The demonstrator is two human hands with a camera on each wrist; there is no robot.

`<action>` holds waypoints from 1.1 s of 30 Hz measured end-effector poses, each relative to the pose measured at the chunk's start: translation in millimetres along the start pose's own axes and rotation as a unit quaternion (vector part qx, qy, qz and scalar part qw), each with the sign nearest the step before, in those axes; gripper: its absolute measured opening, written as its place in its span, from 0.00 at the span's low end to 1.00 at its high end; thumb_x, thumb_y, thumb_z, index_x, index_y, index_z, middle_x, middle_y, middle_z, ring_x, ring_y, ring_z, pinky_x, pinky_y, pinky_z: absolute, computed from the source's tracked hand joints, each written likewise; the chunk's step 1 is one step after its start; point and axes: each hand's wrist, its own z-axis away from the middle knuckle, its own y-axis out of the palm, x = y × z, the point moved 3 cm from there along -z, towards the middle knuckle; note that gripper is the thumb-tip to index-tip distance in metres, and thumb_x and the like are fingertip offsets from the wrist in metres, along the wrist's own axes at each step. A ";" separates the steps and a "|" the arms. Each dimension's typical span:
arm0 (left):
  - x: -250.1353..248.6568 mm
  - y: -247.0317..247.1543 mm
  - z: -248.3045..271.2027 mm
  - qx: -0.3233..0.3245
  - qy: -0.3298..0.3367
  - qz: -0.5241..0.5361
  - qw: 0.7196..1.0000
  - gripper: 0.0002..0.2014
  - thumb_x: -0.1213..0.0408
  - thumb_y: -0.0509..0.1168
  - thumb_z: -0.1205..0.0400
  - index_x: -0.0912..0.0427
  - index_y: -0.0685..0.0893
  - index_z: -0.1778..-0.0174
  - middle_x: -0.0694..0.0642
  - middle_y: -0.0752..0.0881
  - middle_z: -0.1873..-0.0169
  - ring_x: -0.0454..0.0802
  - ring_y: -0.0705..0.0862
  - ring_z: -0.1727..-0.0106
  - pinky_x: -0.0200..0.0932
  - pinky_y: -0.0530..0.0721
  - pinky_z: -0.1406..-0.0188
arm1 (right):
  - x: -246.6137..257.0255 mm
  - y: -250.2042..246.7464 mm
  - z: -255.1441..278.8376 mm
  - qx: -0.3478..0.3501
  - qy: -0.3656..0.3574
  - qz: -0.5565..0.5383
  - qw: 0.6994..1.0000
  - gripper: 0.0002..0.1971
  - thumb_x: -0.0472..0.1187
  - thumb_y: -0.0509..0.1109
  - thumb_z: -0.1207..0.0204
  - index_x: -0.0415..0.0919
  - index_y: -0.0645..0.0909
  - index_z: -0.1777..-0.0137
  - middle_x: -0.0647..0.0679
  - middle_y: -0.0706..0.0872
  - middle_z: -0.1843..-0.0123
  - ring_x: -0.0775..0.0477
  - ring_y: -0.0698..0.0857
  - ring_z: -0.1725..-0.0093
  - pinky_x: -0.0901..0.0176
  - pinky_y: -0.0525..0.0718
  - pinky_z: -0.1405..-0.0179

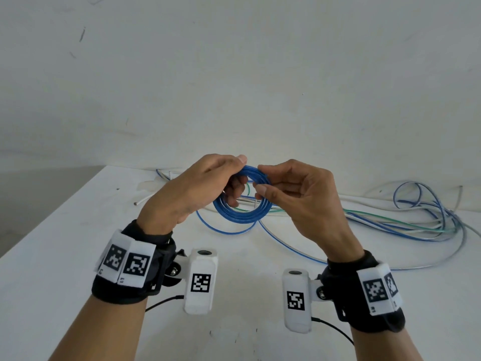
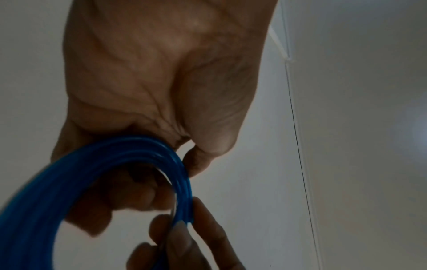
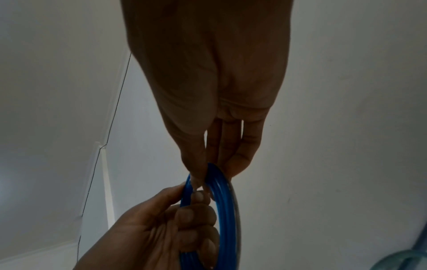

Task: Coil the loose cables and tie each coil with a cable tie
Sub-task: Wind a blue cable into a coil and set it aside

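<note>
A blue cable coil (image 1: 243,216) of several turns hangs above the white table (image 1: 78,230). My left hand (image 1: 205,183) grips the coil's upper left side, fingers curled through its middle, thumb on top. My right hand (image 1: 291,194) pinches the upper right side between thumb and forefinger. The left wrist view shows the blue coil (image 2: 97,173) under my left hand (image 2: 161,91), with right fingertips (image 2: 184,232) on the strands. In the right wrist view my right hand (image 3: 208,109) pinches the blue coil (image 3: 221,201) and my left hand (image 3: 161,228) holds it lower down. A loose blue tail trails onto the table.
A tangle of loose blue, green and white cables (image 1: 421,217) lies on the table's right, running behind the hands. White strips, perhaps cable ties (image 1: 153,185), lie at the back left near the wall (image 1: 234,74). The table's left edge runs diagonally.
</note>
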 end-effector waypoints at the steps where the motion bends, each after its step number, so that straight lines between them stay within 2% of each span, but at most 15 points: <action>1: 1.9 -0.7 0.3 0.003 0.003 -0.024 1.000 0.21 0.50 0.56 0.08 0.62 0.82 0.57 0.53 0.84 0.72 0.51 0.82 0.69 0.62 0.85 0.47 | -1.1 -0.5 -0.1 0.007 0.006 0.005 1.000 0.14 0.28 0.80 0.26 0.48 0.89 0.47 0.49 0.95 0.53 0.45 0.95 0.56 0.47 0.92 0.46; 3: 3.8 -1.0 1.2 0.016 0.011 -0.055 0.998 0.19 0.46 0.61 0.11 0.59 0.83 0.53 0.52 0.88 0.68 0.51 0.86 0.65 0.59 0.85 0.47 | -2.5 -1.5 -0.3 0.021 0.013 0.006 1.000 0.15 0.27 0.80 0.27 0.47 0.90 0.48 0.48 0.95 0.53 0.45 0.95 0.54 0.50 0.92 0.46; 6: 2.2 -0.9 2.7 0.040 0.045 -0.070 0.996 0.08 0.58 0.69 0.15 0.60 0.87 0.52 0.51 0.91 0.66 0.48 0.88 0.65 0.45 0.88 0.55 | -2.5 -3.5 0.4 0.038 0.021 -0.007 0.999 0.15 0.25 0.79 0.27 0.46 0.90 0.47 0.47 0.95 0.53 0.44 0.95 0.53 0.55 0.92 0.47; 9: 1.6 -5.1 4.0 0.031 0.052 -0.057 0.997 0.04 0.62 0.72 0.18 0.59 0.89 0.53 0.52 0.92 0.67 0.48 0.90 0.65 0.38 0.87 0.59 | -1.3 -5.3 -0.1 0.044 0.020 -0.011 0.999 0.16 0.26 0.79 0.27 0.47 0.90 0.48 0.48 0.95 0.53 0.44 0.95 0.54 0.56 0.91 0.48; 14: 1.6 -5.2 2.2 -0.005 0.061 -0.063 0.996 0.05 0.63 0.74 0.19 0.61 0.91 0.54 0.57 0.93 0.66 0.51 0.90 0.67 0.42 0.90 0.59 | -2.4 -5.9 -0.9 0.031 0.016 -0.004 0.999 0.13 0.29 0.78 0.25 0.47 0.90 0.46 0.45 0.95 0.53 0.41 0.95 0.56 0.52 0.92 0.48; 17: 3.6 -6.5 1.4 -0.002 0.055 -0.039 0.998 0.05 0.63 0.74 0.19 0.62 0.91 0.54 0.58 0.92 0.66 0.52 0.90 0.67 0.42 0.89 0.60 | -2.0 -4.6 -0.7 0.022 0.013 -0.011 1.000 0.09 0.31 0.74 0.20 0.41 0.89 0.43 0.46 0.95 0.54 0.44 0.95 0.58 0.59 0.91 0.52; 19: 3.8 -7.9 0.8 -0.001 0.059 -0.018 0.998 0.06 0.63 0.74 0.21 0.62 0.91 0.55 0.58 0.92 0.67 0.52 0.90 0.67 0.42 0.89 0.60 | -1.5 -2.9 -1.2 0.003 0.005 -0.020 1.000 0.06 0.30 0.73 0.19 0.37 0.89 0.46 0.46 0.95 0.55 0.45 0.95 0.59 0.61 0.91 0.54; 22: 4.4 -9.3 -0.3 -0.009 0.062 -0.002 0.998 0.07 0.61 0.74 0.22 0.62 0.91 0.55 0.58 0.92 0.67 0.53 0.90 0.67 0.41 0.89 0.60 | 0.2 -1.7 -0.7 -0.012 0.002 -0.028 1.000 0.02 0.30 0.76 0.22 0.34 0.85 0.52 0.44 0.95 0.55 0.43 0.95 0.59 0.55 0.93 0.54; 25: 5.5 -9.8 -0.8 -0.004 0.061 0.004 0.998 0.08 0.60 0.74 0.23 0.62 0.91 0.56 0.58 0.92 0.66 0.52 0.90 0.67 0.40 0.89 0.61 | 1.8 -3.8 0.7 0.005 0.012 0.004 1.000 0.09 0.31 0.81 0.27 0.33 0.85 0.51 0.46 0.95 0.55 0.42 0.95 0.58 0.45 0.94 0.52; 28: 5.5 -6.1 -1.2 0.001 0.061 0.013 0.998 0.08 0.59 0.73 0.22 0.60 0.91 0.55 0.57 0.92 0.66 0.52 0.90 0.66 0.40 0.88 0.59 | 2.8 -8.6 1.2 -0.005 0.016 0.002 1.000 0.08 0.29 0.81 0.28 0.33 0.85 0.52 0.46 0.95 0.57 0.42 0.95 0.61 0.45 0.94 0.53; 30: 3.1 -0.4 -2.6 0.025 0.048 0.035 0.998 0.11 0.55 0.71 0.21 0.59 0.90 0.56 0.56 0.90 0.66 0.50 0.87 0.66 0.42 0.87 0.56 | 3.2 -13.0 3.0 -0.019 0.020 -0.003 1.000 0.08 0.29 0.81 0.28 0.35 0.86 0.54 0.45 0.95 0.57 0.41 0.95 0.61 0.43 0.94 0.53; 33: -1.7 12.5 -7.2 0.083 -0.045 0.057 0.994 0.25 0.41 0.60 0.16 0.61 0.87 0.58 0.56 0.81 0.74 0.50 0.75 0.72 0.50 0.83 0.53 | 1.9 -20.9 4.8 -0.017 0.036 0.009 0.999 0.07 0.28 0.81 0.28 0.35 0.87 0.54 0.44 0.95 0.57 0.40 0.95 0.60 0.40 0.93 0.51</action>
